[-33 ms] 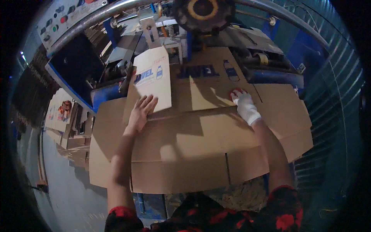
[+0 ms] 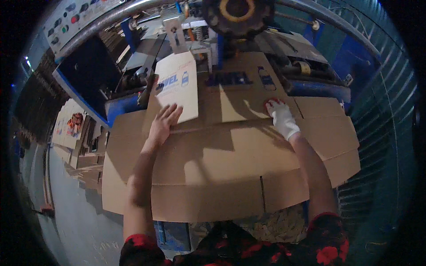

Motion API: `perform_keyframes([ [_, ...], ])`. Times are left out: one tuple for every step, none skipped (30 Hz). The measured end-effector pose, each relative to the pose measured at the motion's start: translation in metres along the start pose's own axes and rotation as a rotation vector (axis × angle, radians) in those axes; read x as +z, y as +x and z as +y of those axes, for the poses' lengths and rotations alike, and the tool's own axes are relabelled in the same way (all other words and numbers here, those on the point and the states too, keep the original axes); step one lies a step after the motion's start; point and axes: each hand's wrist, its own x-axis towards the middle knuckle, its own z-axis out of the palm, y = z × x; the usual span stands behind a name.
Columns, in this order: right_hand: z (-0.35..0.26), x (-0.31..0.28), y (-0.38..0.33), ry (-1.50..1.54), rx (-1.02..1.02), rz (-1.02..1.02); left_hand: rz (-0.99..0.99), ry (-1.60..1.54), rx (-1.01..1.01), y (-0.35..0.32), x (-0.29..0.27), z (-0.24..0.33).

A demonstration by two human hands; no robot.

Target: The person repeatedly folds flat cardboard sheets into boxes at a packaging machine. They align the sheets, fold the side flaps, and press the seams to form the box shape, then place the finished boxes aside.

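Cardboard sheet – left hand, right hand flat near far edge.

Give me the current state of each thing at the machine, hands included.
Left hand: bare, flat on the cardboard, fingers spread.
Right hand: gloved, pressing down.
Cardboard sheet: unfolded, lying flat, slotted flaps at the near edge.
Printed panel: tilted up off the sheet.
Toothed wheel: above the sheet.

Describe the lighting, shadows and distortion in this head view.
Head view: dim overall, black fisheye rim, straight edges bowed near it; light from ahead throws arm shadows across the cardboard sheet; the left hand and gloved right hand are lit brightest; the machine behind is murky.
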Motion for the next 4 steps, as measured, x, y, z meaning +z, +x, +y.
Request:
perform_keyframes([
  [-0.003, -0.008, 0.019, 0.110, 0.078, -0.049, 0.030, -0.017, -0.037, 0.008, 0.007, -0.011],
  [-0.008, -0.020, 0.040, 0.219, 0.150, -0.100, -0.092, 0.121, -0.143, 0.017, 0.012, -0.020],
  [-0.007, -0.028, 0.050, 0.150, 0.119, -0.129, -0.208, 0.248, -0.241, 0.033, 0.020, -0.022],
  [-0.007, -0.035, 0.059, 0.084, 0.086, -0.159, -0.203, 0.252, -0.260, 0.027, 0.019, -0.026],
])
